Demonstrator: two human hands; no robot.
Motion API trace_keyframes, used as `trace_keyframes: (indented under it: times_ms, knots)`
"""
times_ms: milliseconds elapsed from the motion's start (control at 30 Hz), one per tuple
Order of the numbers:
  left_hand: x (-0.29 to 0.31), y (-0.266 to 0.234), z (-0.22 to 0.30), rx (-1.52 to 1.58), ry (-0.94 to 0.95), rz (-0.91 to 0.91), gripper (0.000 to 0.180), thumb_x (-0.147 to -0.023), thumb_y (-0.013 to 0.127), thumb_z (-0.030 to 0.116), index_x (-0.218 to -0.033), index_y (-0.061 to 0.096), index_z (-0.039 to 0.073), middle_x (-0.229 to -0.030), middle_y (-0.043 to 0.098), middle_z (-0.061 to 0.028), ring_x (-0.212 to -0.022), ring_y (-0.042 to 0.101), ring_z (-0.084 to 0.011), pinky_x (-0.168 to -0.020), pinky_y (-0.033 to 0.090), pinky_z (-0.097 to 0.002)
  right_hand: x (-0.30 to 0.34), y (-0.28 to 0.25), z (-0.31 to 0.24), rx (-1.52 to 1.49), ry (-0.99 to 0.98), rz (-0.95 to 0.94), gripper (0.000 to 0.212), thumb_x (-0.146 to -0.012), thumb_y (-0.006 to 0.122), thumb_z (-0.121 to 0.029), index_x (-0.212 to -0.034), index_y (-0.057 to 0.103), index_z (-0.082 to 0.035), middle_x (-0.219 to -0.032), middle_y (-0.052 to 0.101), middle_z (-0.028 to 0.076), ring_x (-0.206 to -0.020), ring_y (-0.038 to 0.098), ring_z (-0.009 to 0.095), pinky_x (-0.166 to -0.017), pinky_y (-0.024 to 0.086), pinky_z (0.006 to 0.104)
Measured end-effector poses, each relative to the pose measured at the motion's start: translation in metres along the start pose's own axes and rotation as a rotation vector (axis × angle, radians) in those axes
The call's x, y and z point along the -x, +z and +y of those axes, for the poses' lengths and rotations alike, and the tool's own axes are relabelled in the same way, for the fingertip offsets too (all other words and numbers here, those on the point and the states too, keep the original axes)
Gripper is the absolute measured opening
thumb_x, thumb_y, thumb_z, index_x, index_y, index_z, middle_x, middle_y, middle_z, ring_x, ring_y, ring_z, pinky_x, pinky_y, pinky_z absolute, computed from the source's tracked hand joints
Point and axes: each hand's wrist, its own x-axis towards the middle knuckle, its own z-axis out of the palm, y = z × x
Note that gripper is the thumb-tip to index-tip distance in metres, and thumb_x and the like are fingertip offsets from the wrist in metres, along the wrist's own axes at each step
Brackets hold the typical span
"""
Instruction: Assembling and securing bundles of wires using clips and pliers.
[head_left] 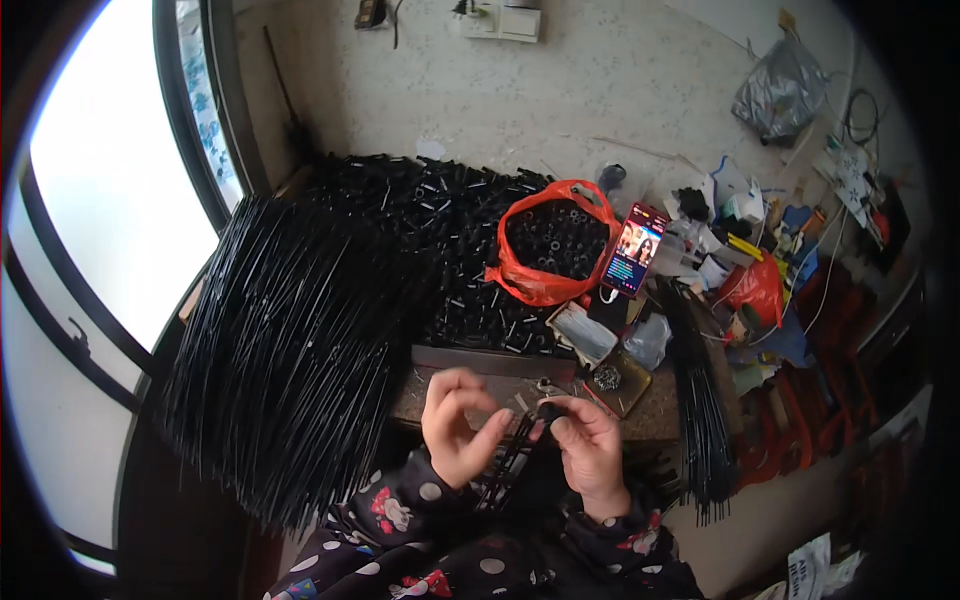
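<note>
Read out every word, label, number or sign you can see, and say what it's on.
White packaging, lower right: dark capital letters, which I won't copy out.
Lit phone screen, beside the red bag of black parts: small coloured lines, too small to read.
Elsewhere: nothing I can read.

Black rods (pixel 285 350) and parts (pixel 400 215) crowd the table (pixel 662 415)
</note>
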Motion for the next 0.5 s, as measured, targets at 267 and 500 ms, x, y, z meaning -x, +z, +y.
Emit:
trace_keyframes:
  times_ms: [267,500]
  knots:
    - [0.002,0.019,0.009,0.148,-0.078,-0.096,0.013,-0.073,0.064,-0.005,-0.084,0.06,-0.001,-0.092,0.054,-0.0105,-0.084,0.053,-0.0172,-0.071,0.044,-0.0255,0.004,0.009,0.009,0.032,-0.163,0.217,0.025,-0.082,0.06,-0.004,-0.106,0.054,0.003,-0.097,0.06,0.007,-0.087,0.057,0.012,-0.08,0.045,0.0242]
    - [0.001,0.015,0.012,0.653,-0.436,-0.132,0.015,-0.076,0.065,-0.002,-0.088,0.057,0.0,-0.096,0.053,-0.0056,-0.085,0.052,-0.0111,-0.075,0.044,-0.024,0.001,0.01,0.008,-0.112,-0.111,0.141,0.026,-0.082,0.061,-0.005,-0.106,0.054,0.002,-0.099,0.06,0.006,-0.089,0.056,0.012,-0.082,0.044,0.0242]
